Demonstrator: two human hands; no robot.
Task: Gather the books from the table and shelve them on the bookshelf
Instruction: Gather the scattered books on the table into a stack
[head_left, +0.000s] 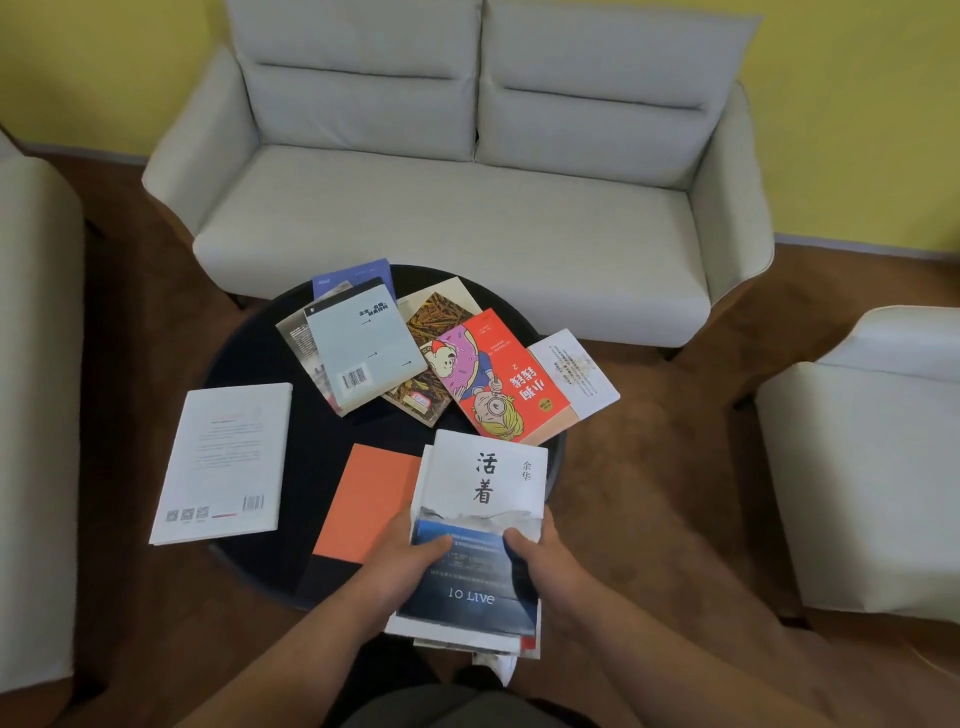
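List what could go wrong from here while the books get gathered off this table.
1. The stack of books held by the left hand and right hand is uneven, with lower books sticking out at the bottom; one may slip out.
2. The white book overhangs the round table's left edge and could tip off if bumped.
3. The white booklet under the red cartoon book also overhangs at the right.
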